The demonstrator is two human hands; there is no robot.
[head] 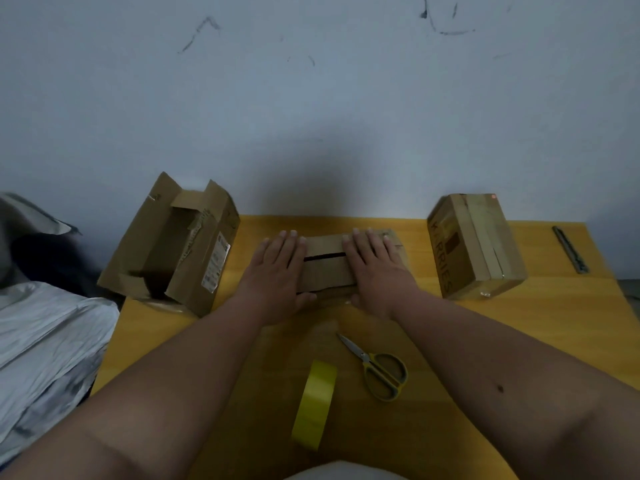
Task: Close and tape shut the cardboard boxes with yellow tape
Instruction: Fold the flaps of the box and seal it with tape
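A small cardboard box sits mid-table with its top flaps folded down and a dark gap between them. My left hand lies flat on its left side, fingers straight, pressing the flaps. My right hand presses flat on the right side the same way. A roll of yellow tape stands on edge near the front of the table. To the left, a larger cardboard box stands with its flaps up. On the right stands a shut cardboard box with tape strips across its top.
Yellow-handled scissors lie right of the tape roll. A metal utility knife lies at the far right of the yellow table. Grey plastic bags are piled left of the table. A wall stands behind.
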